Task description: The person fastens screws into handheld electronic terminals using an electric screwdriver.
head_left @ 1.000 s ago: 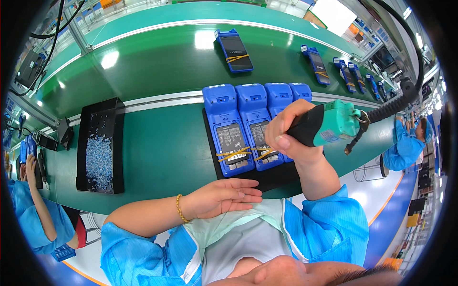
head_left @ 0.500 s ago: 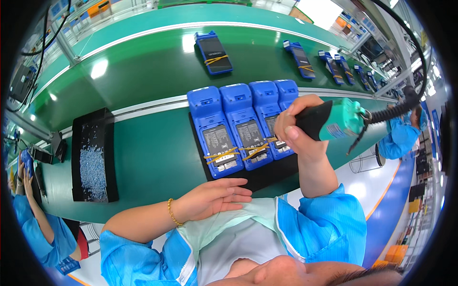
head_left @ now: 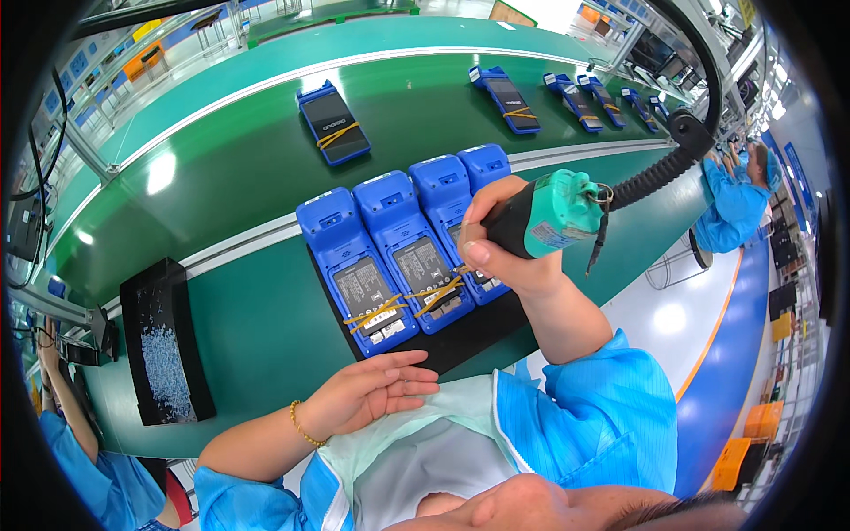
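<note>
I am seeing the black tray of small parts point(head_left: 166, 350) sitting at far left on the green tabletop point(head_left: 257, 327). My left hand point(head_left: 376, 394) is resting open, holding nothing. My right hand point(head_left: 505, 252), its grip closed around the green electric screwdriver point(head_left: 549, 215), is hovering over the blue handheld terminals point(head_left: 403, 252).

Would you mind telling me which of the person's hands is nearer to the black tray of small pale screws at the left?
Left. The left hand rests flat at the bench edge, right of the black tray of small pale screws. The right hand is farther right, gripping the green-and-black electric screwdriver above the blue devices.
</note>
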Tool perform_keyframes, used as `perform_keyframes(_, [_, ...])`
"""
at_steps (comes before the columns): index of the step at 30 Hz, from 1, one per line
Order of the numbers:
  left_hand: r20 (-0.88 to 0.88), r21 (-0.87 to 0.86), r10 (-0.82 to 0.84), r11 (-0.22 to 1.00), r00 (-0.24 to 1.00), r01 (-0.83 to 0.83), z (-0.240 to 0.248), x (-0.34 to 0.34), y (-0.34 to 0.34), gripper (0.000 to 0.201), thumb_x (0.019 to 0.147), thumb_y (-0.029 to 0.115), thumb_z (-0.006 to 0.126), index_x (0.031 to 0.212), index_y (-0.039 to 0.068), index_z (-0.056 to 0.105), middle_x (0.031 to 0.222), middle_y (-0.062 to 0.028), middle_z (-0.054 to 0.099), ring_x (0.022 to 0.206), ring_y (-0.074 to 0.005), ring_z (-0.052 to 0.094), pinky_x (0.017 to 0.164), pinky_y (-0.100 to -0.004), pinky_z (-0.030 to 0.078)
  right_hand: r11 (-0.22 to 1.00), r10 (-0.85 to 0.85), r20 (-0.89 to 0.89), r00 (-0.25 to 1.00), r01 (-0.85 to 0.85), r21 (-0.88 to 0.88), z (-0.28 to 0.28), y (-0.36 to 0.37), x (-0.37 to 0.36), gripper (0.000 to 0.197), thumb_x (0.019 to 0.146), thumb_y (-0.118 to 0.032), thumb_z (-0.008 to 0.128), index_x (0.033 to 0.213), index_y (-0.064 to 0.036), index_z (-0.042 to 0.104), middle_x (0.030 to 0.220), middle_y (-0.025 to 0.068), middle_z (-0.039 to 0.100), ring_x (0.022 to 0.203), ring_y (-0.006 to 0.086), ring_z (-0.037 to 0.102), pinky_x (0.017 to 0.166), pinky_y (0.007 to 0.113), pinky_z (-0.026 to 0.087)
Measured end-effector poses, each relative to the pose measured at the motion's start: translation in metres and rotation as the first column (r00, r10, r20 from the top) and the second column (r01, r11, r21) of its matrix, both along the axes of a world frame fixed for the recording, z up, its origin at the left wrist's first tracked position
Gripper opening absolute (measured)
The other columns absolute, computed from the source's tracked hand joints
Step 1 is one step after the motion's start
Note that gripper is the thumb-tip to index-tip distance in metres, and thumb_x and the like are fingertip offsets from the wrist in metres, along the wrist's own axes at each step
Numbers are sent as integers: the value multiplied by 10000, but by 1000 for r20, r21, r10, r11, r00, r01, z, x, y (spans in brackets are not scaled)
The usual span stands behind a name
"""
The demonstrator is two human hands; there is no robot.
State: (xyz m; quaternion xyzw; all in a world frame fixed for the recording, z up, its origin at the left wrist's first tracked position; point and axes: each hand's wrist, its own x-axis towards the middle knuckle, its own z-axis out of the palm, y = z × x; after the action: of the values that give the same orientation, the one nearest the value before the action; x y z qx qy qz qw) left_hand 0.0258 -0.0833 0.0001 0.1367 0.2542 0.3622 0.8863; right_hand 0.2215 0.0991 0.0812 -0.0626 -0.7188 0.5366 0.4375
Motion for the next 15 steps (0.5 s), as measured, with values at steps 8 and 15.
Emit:
perform_keyframes(8, [18,6,1,1000,1000,-1,2,0,-1,464,1015,130,347,1445,-33,283,1372,-238,465,1292,-329,467,1059,-412,413,998,19,-29,999,-21,-59,0,0,0,278,817,57,624,1041,10,468,646,55,523,534,111,517,488,256,412])
perform_keyframes(15, [75,-11,5,1000,997,-5,-3,-1,-1,454,1016,131,390,1441,-10,312,1351,-207,488,1288,-314,471,1056,-401,418,996,25,-17,1000,-27,-82,0,-2,0,250,793,64,629,958,-3,454,642,57,512,539,125,524,500,266,405])
